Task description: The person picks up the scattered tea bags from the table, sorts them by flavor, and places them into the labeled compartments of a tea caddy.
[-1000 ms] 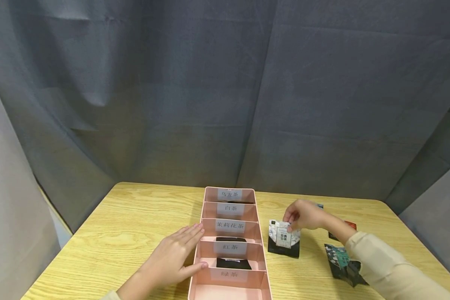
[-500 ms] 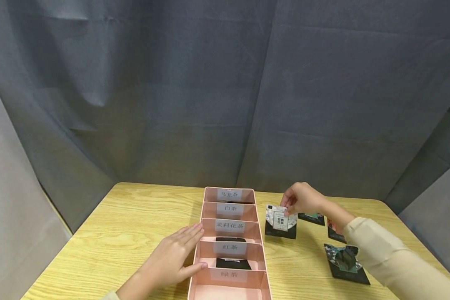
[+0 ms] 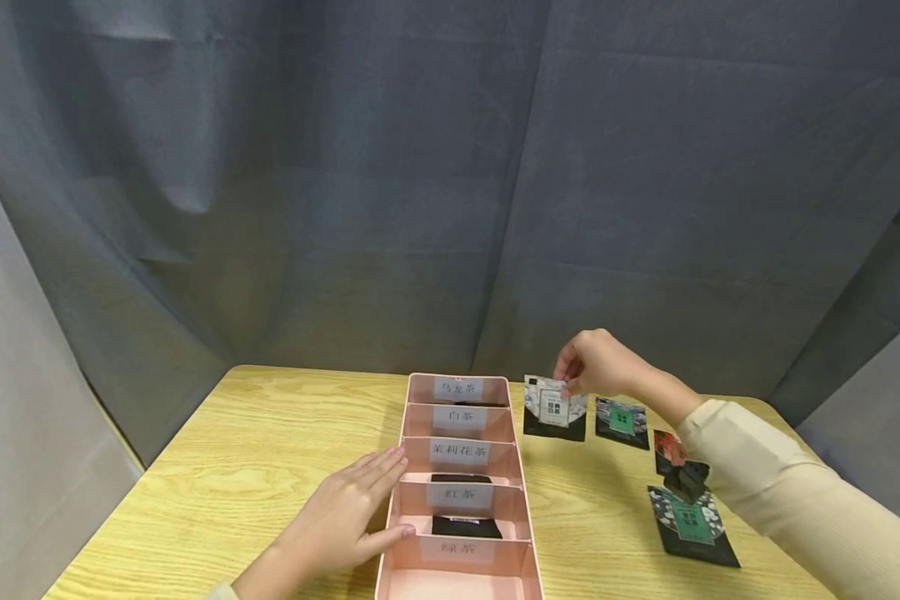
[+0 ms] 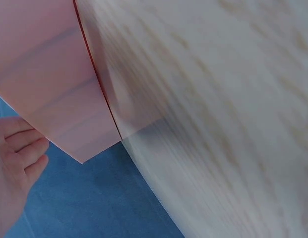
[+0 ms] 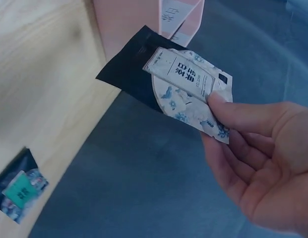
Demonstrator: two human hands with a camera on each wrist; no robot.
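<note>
On the wooden table (image 3: 270, 450), left hand (image 3: 345, 521) rests flat, fingers straight, against the pink divided tray (image 3: 528, 533). Right hand (image 3: 596, 367) pinches a tea sachet (image 3: 553, 408), black with white floral panel, raised beside the tray's far end.

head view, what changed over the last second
The right hand, pinching the white-patterned tea packet, lifted it off the table and carried it up and away, toward the far end of the pink tray. The left hand stayed flat against the tray's side.
</note>
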